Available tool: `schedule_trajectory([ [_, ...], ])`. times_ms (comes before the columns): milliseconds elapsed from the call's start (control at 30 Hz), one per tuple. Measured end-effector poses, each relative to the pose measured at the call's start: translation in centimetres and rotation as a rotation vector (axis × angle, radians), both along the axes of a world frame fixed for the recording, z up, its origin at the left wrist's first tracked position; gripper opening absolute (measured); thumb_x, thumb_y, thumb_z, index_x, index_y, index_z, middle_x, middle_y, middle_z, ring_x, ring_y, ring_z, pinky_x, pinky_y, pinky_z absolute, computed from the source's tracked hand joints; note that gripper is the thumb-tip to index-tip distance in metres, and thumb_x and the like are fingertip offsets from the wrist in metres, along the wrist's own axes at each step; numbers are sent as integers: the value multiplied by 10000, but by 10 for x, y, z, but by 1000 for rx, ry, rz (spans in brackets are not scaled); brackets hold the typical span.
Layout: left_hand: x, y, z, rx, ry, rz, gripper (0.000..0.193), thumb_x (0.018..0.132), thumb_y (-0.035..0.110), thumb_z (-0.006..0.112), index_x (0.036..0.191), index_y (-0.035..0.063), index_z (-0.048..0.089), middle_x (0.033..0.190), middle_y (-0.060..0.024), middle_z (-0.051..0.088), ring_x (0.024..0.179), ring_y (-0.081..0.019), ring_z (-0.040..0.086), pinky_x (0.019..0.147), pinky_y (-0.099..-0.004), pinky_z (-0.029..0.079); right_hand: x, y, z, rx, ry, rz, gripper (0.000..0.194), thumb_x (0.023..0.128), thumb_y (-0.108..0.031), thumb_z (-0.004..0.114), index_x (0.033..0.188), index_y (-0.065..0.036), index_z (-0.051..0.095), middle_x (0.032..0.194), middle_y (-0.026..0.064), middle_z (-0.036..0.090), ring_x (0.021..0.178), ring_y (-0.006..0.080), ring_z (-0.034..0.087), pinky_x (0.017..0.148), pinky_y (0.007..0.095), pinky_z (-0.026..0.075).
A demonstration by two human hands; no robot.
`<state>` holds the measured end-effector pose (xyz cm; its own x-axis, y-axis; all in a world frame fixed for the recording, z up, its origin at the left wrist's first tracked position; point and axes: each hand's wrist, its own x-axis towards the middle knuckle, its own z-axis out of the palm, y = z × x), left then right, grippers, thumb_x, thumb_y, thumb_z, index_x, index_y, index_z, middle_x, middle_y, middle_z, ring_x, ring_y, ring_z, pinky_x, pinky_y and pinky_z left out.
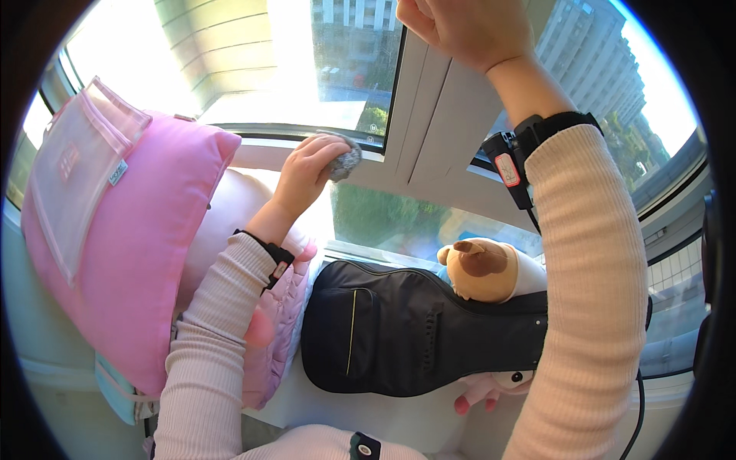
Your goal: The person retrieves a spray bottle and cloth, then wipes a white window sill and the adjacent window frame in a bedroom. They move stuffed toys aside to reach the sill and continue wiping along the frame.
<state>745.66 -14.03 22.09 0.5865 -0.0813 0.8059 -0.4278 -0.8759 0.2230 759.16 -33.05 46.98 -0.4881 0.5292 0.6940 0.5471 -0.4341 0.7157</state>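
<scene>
My left hand (309, 171) grips a grey wadded cloth (347, 161) and presses it to the lower rail of the window frame (374, 172), just below the glass pane (353, 75). High in the view, my right hand (474, 29) is in front of the window's upright frame with its fingers bent. The picture's top edge cuts off part of that hand, so I cannot tell if it holds or touches anything. Each wrist wears a black strap; a small labelled device (506, 169) is on the right one.
A black guitar bag (402, 328) lies on the white sill (322, 405). Beside it are a tan and brown plush toy (483, 270) and a pink plush (480, 394) partly under the bag. A large pink cushion-like bag (144, 247) and pink quilted fabric (279, 339) sit at the left.
</scene>
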Motion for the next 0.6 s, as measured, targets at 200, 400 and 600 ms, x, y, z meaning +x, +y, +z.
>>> schedule_trajectory([
  [200, -5, 5, 3, 20, 59, 5, 334, 777, -84, 629, 1080, 53, 666, 1125, -109, 710, 1111, -347, 652, 953, -427, 529, 0, 0, 0, 10, -45, 3, 314, 831, -229, 618, 1050, -8, 656, 1256, 173, 639, 1305, 313, 537, 1204, 493, 333],
  [400, -1, -12, 9, 10, 52, -88, 384, 742, -110, 605, 1090, 39, 672, 1125, -138, 705, 1108, -358, 656, 979, -424, 524, 2, 0, -1, 11, -23, -5, 320, 853, -240, 616, 1074, -14, 661, 1284, 175, 636, 1324, 314, 529, 1219, 491, 318],
  [600, 2, -7, 6, -27, -53, -40, 346, 765, -98, 595, 1075, 39, 666, 1105, -131, 710, 1093, -356, 663, 964, -432, 525, 1, -1, -2, 13, -17, 9, 311, 842, -226, 619, 1061, -7, 653, 1270, 174, 635, 1312, 309, 532, 1217, 489, 320],
])
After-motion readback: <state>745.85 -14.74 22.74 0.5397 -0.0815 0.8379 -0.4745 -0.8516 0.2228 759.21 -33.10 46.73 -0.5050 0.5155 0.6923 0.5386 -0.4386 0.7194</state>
